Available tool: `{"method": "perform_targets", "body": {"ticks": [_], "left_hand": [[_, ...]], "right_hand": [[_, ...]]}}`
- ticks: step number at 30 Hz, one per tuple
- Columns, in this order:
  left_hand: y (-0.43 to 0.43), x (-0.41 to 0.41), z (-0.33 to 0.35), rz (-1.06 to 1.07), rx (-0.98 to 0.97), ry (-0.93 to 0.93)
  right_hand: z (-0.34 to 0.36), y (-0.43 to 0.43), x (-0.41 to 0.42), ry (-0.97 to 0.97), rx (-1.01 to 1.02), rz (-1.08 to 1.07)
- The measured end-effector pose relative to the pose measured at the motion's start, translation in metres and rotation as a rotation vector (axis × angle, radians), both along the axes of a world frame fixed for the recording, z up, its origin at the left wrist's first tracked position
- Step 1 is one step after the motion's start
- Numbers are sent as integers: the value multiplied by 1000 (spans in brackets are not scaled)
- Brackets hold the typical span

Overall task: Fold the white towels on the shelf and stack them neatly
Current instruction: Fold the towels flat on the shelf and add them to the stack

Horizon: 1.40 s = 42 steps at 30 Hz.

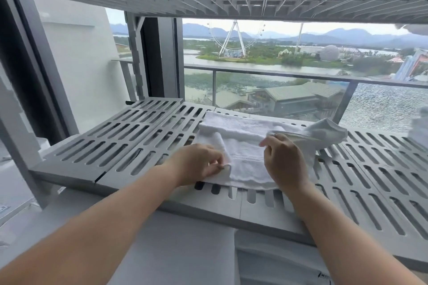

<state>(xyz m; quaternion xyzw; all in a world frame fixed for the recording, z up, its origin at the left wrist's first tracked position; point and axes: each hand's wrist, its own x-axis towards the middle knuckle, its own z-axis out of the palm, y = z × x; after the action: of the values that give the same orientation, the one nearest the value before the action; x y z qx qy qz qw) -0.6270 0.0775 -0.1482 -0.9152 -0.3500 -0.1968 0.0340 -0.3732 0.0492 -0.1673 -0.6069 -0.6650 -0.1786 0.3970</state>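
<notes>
On shelf (pixel 111 143), left hand (pixel 199 164), right hand (pixel 284 162) pinching towel (pixel 243 143)

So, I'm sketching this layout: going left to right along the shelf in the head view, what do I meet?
Bare shelf slats → left hand → right hand → towel's loose end → blurry white item at the right edge.

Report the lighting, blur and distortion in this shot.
Head view: soft, even daylight through the window, no hard shadows; wide-angle distortion bows the shelf edges; the fingers of the right hand look slightly motion-blurred on the white towel; the left hand is sharper.
</notes>
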Motion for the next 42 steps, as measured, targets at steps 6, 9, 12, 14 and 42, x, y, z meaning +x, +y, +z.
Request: {"method": "perform_targets", "body": {"ticks": [6,9,12,14,42], "left_hand": [[5,-28,5,47,-194,69],[7,-31,5,34,-221,92],[8,-36,5,14,-219,79],[8,-41,5,0,-204,44],[-59,-82,-8,251,-145,-97]], "right_hand": [[-3,2,-9,-17,-80,-9],[5,-4,-29,7,-13,77],[8,-11,-57,35,-35,209],[6,-15,-71,49,-75,307],[-14,-36,-110,-46,-281,294]]}}
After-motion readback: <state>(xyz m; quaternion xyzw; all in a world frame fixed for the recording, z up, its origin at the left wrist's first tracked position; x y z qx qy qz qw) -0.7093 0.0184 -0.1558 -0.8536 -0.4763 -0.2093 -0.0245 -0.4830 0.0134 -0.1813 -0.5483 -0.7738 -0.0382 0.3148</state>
